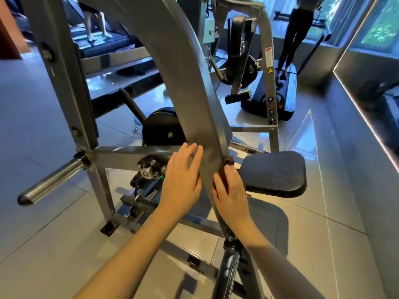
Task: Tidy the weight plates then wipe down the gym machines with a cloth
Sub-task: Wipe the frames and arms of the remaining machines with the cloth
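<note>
Left hand [181, 175] open: fingers straight and together, palm flat against the left side of the grey curved lever arm [190, 93], low down near its crossing with the horizontal frame bar [129, 151]. Right hand [231, 195] on the opposite side of the same arm, fingers curled over a bunched dark-brown cloth [228, 162], pinning it to the arm's right edge. Cloth mostly hidden under the fingers, one lump showing past the fingertips. Hands just beside each other, only the arm between them. Both forearms bare, coming in from the bottom of the view. Below the right wrist: black grip [230, 268] at the arm's lower end. Just right of the right hand: dark padded seat [276, 173], roughly level. Left of the left hand: pivot hardware [149, 168] with bolts, then a chrome sleeve [49, 183] sticking out toward lower left. Behind the arm: one black weight plate [159, 126] on the machine, partly hidden by the arm. Further back right: second grey machine [267, 83] carrying another black plate [250, 70] and warning stickers. Far back: treadmill [103, 39] at upper left with a person's legs [95, 22] on it, another person's legs [295, 33] at upper right. Pale glossy tile floor [43, 244] all round.
</note>
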Demonstrator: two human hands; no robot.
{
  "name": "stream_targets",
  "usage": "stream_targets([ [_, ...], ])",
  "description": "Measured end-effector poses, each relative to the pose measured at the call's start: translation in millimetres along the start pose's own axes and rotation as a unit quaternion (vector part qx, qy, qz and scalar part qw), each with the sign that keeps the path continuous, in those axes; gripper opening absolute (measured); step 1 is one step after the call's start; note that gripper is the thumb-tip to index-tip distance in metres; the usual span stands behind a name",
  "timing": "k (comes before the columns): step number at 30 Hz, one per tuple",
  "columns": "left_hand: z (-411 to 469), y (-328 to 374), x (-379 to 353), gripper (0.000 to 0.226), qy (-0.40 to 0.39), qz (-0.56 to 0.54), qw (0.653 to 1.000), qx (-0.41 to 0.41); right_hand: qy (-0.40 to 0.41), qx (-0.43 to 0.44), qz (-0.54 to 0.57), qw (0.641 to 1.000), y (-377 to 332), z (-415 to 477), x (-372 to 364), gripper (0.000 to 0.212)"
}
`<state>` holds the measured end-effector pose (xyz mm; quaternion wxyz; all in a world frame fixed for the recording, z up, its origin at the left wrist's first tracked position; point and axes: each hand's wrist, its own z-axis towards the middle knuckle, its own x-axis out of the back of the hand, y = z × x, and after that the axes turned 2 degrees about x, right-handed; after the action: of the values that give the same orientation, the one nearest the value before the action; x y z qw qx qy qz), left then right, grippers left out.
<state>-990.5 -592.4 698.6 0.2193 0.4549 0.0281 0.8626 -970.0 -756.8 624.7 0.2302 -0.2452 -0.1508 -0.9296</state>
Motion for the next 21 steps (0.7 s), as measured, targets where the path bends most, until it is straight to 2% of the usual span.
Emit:
stream_targets([
  [3, 1.3, -4.5, -0.6, 0.072, -0.009, 0.050, 0.999, -0.018, -0.022, 0.095, -0.016, 0.995, 11.3, -8.4, 0.2, 0.045],
  [8, 0.8, -4.8, -8.0, 0.075, 0.009, 0.053, 0.998, -0.018, -0.039, 0.127, 0.012, 0.991, 15.0, 11.9, 4.8, 0.040],
  [11, -0.4, -4.5, -10.6, 0.074, 0.014, 0.038, 0.999, -0.017, -0.113, 0.151, -0.021, 0.982, 18.2, -11.2, 7.6, 0.056],
  [13, -0.1, -7.0, -11.1, 0.072, 0.020, 0.033, 0.999, -0.030, -0.201, 0.194, -0.054, 0.959, 23.1, -35.5, 13.9, 0.068],
  [15, 0.4, -9.9, -11.8, 0.071, 0.022, 0.030, 0.999, -0.038, -0.248, 0.226, -0.069, 0.940, 26.7, -45.8, 20.7, 0.079],
  [17, 0.9, -11.5, -12.3, 0.072, 0.023, 0.024, 0.999, -0.039, -0.233, 0.237, -0.071, 0.941, 27.5, -37.2, 22.0, 0.080],
  [21, 1.2, -14.0, -14.2, 0.073, 0.020, 0.015, 0.999, -0.044, -0.197, 0.236, -0.077, 0.948, 27.4, -18.8, 9.6, 0.058],
])
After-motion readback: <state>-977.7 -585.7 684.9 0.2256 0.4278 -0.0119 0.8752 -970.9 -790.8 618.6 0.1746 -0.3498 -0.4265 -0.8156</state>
